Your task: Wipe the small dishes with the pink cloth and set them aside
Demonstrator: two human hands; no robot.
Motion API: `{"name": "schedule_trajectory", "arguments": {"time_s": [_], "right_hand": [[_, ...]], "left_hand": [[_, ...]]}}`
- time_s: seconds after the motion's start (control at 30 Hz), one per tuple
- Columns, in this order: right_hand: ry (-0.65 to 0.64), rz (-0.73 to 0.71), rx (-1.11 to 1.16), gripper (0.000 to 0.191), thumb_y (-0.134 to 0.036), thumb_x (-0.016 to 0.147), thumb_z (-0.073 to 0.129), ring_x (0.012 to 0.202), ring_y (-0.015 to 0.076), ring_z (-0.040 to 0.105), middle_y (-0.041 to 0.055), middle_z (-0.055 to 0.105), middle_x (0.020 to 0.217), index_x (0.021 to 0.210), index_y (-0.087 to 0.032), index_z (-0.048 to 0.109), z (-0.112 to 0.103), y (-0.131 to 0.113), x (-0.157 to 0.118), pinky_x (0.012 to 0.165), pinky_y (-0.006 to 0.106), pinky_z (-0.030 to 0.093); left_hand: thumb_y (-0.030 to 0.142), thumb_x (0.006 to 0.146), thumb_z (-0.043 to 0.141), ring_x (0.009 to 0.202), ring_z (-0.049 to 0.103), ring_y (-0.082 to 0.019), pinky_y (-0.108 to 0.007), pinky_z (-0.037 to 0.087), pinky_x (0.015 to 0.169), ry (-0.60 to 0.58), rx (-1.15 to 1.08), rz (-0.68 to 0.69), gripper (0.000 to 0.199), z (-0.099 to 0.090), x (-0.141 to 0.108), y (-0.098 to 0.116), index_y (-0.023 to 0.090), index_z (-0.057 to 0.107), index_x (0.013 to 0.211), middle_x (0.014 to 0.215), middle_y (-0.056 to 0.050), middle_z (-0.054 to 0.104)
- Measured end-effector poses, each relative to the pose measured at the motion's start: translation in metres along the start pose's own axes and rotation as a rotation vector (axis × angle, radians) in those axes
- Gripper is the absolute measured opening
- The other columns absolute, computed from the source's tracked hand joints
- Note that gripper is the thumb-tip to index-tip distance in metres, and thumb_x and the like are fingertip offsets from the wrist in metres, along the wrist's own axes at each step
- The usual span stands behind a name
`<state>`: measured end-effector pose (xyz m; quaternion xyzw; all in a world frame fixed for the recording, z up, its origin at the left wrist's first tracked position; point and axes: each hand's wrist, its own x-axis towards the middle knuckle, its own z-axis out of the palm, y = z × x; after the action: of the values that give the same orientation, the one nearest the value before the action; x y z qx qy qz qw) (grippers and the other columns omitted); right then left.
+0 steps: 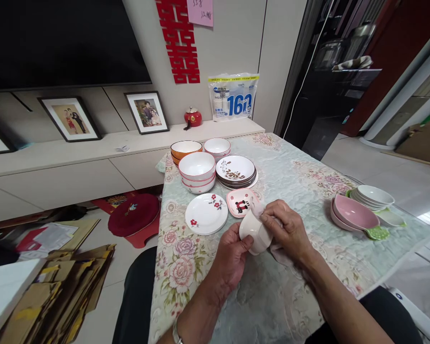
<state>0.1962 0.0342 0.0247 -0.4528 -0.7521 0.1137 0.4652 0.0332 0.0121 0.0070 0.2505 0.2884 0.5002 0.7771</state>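
Note:
My left hand (233, 255) is closed round the side of a small white bowl (256, 235), which is tilted over the near part of the table. Against the bowl's rim, my right hand (288, 228) pinches a pale cloth (282, 255) whose lower end hangs below the fingers. Just beyond the bowl lies a pink square plate (238, 198) with a cartoon figure. Left of it sits a short stack of white plates with red flowers (204, 217). The bowl's inside is mostly hidden.
Behind stand white bowls with pink rims (197, 167), orange bowls (186, 148) and brown-patterned plates (236, 168). Pink leaf-shaped dishes (356, 212) and stacked small white bowls (374, 196) sit at the right. A flowered cloth covers the table (186, 306). Flattened cardboard (71, 282) lies left.

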Motion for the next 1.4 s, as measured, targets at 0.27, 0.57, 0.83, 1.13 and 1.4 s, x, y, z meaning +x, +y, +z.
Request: {"name": "schedule_trajectory", "arguments": {"time_s": [0.27,0.57,0.83,1.13,1.4], "right_hand": [[-0.105,-0.187,0.002,0.013,-0.023,0.092,0.057,0.083,0.0205,0.055,0.0044,0.061,0.082,0.080,-0.022,0.064,0.006,-0.018,-0.004,0.074,0.037,0.046],[0.107,0.156,-0.003,0.014,-0.026,0.094,0.056,0.079,0.0184,0.060,0.0036,0.064,0.083,0.083,-0.021,0.064,0.004,0.005,-0.004,0.072,0.032,0.047],[-0.003,-0.075,0.037,0.011,-0.018,0.092,0.057,0.085,0.0192,0.058,0.0047,0.063,0.086,0.087,-0.021,0.066,0.007,-0.019,-0.006,0.074,0.033,0.047],[0.026,-0.013,-0.002,0.013,-0.019,0.094,0.055,0.085,0.0190,0.058,0.0046,0.063,0.086,0.087,-0.021,0.065,0.001,-0.009,-0.003,0.075,0.034,0.046],[0.020,-0.068,-0.063,0.012,-0.017,0.093,0.055,0.085,0.0194,0.056,0.0051,0.062,0.085,0.087,-0.020,0.064,-0.003,-0.019,-0.004,0.076,0.035,0.045]], "left_hand": [[0.025,0.081,0.069,0.088,0.063,-0.019,-0.029,0.045,0.079,-0.033,-0.084,0.012,0.024,0.001,0.000,0.001,0.015,0.072,0.104,0.095,-0.007,0.072],[0.020,0.067,0.077,0.072,0.053,-0.013,-0.024,0.041,0.070,0.002,-0.066,0.016,0.014,0.002,-0.001,-0.001,0.013,0.072,0.079,0.073,-0.002,0.064],[0.017,0.069,0.074,0.071,0.052,-0.013,-0.024,0.039,0.068,-0.056,0.004,-0.008,0.027,0.005,-0.005,0.007,0.015,0.072,0.095,0.077,-0.002,0.065],[0.018,0.064,0.078,0.071,0.052,-0.014,-0.025,0.038,0.070,-0.098,0.104,-0.004,0.023,0.007,-0.007,0.005,0.013,0.073,0.086,0.073,-0.002,0.066],[0.012,0.064,0.075,0.069,0.050,-0.013,-0.025,0.036,0.067,-0.108,0.131,0.000,0.023,0.004,-0.008,0.003,0.014,0.070,0.086,0.074,-0.001,0.065]]}}
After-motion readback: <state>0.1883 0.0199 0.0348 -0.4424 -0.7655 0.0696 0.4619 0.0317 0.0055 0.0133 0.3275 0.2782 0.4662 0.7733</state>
